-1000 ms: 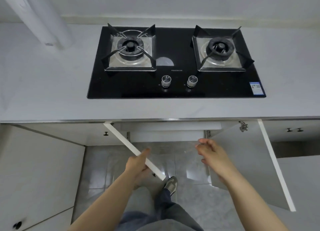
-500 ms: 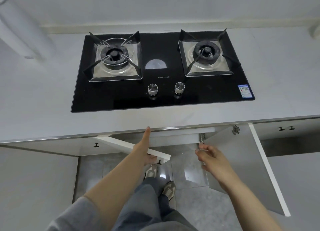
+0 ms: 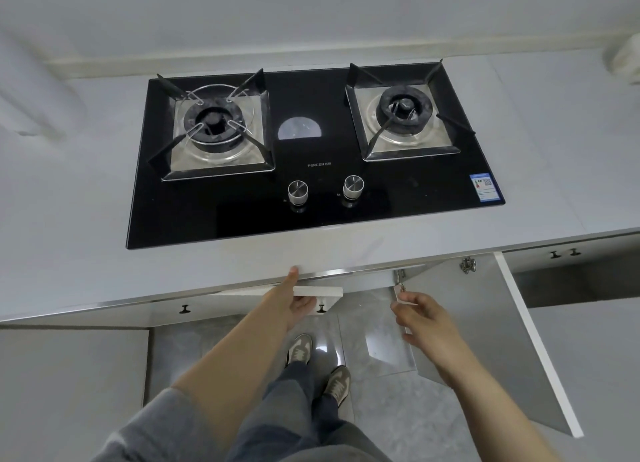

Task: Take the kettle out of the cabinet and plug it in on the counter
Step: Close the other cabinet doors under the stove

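Standing at a pale grey counter point(image 3: 69, 219), a person looks down over a black two-burner gas hob point(image 3: 311, 222) to the base cabinet beneath it. The left hand point(image 3: 298, 304) holds the top edge of the left cabinet door point(image 3: 327, 291). Its thumb reaches up to the counter's metal-trimmed lip, and its fingers curl narrowly onto the door's front, just beside a small black door knob point(image 3: 321, 309). This door stands only slightly ajar, close under the counter.

The right cabinet door point(image 3: 485, 323) is swung wide, its grey inner face and a metal hinge point(image 3: 467, 264) in view. The right hand point(image 3: 426, 319) sits in front of that door's hinge-side edge with fingers loosely curled and holding nothing. I cannot tell whether they touch the panel.

The cabinet's inside is hidden below the counter, so the kettle's place cannot be told.

On the hob, two silver control knobs point(image 3: 298, 189) sit side by side between the left burner point(image 3: 211, 127) and the right burner point(image 3: 403, 108), nearer the front edge. A blue label point(image 3: 485, 187) marks the front right corner. Two shoes point(image 3: 299, 349) stand on the glossy tiled floor point(image 3: 381, 409) between the doors.
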A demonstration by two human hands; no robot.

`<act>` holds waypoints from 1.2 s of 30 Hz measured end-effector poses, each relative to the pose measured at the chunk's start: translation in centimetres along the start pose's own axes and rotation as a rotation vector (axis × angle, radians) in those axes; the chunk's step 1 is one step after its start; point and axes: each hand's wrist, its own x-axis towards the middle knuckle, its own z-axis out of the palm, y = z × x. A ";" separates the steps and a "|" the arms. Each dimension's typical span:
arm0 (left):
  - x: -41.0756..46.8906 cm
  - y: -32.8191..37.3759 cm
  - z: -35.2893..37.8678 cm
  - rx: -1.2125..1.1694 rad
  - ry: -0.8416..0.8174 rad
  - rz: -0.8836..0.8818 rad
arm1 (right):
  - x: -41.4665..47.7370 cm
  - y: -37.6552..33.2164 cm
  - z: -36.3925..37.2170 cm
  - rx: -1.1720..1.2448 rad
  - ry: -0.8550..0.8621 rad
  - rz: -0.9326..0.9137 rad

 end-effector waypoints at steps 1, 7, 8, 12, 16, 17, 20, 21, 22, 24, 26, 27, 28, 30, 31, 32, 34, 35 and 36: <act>-0.1 0.1 0.1 -0.029 -0.015 0.001 | 0.1 0.1 0.0 0.002 0.003 0.007; 0.6 0.2 0.7 -0.075 -0.023 0.051 | 0.4 0.4 0.0 0.020 0.022 0.032; 0.9 0.2 0.7 -0.082 -0.016 0.060 | 0.5 0.5 0.0 0.022 0.025 0.038; 1.2 -0.2 0.9 -0.036 0.011 0.084 | 0.8 0.8 -0.2 0.042 0.042 0.048; -0.1 -0.5 1.5 0.033 -0.011 0.068 | 0.9 1.5 -0.9 0.075 0.050 0.061; -0.5 -0.7 1.7 0.058 -0.034 0.050 | 0.9 1.8 -1.1 0.083 0.055 0.064; -1.7 -1.8 2.2 0.179 -0.099 -0.003 | 0.9 2.3 -2.3 0.078 0.095 0.081; -2.1 -2.3 2.6 0.233 -0.127 -0.015 | 0.8 2.6 -3.0 0.080 0.119 0.081; -2.3 -2.7 2.7 0.293 -0.154 -0.024 | 0.9 2.8 -3.5 0.059 0.137 0.078; -2.9 -3.5 3.2 0.427 -0.209 -0.028 | 1.1 3.5 -4.9 -0.002 0.206 0.070; -3.4 -4.4 3.8 0.551 -0.239 -0.014 | 1.2 4.3 -6.7 -0.067 0.282 0.067; -3.7 -4.8 4.1 0.606 -0.242 0.006 | 1.3 4.9 -7.7 -0.095 0.308 0.066; -3.9 -5.1 4.4 0.661 -0.242 0.034 | 1.4 5.4 -8.6 -0.126 0.326 0.069; -4.2 -5.7 4.8 0.762 -0.245 0.091 | 1.5 6.5 -10.1 -0.189 0.359 0.084; -4.4 -6.0 5.1 0.801 -0.248 0.108 | 1.6 7.1 -10.7 -0.220 0.394 0.083; -4.5 -6.3 5.4 0.826 -0.246 0.116 | 1.6 7.6 -11.4 -0.247 0.447 0.075; -4.9 -7.0 6.1 0.862 -0.245 0.131 | 1.6 8.7 -12.6 -0.276 0.563 0.056; -4.9 -7.1 6.3 0.873 -0.248 0.145 | 1.7 9.0 -12.9 -0.290 0.597 0.060; -5.0 -7.4 6.5 0.895 -0.257 0.163 | 1.8 9.6 -13.2 -0.296 0.613 0.075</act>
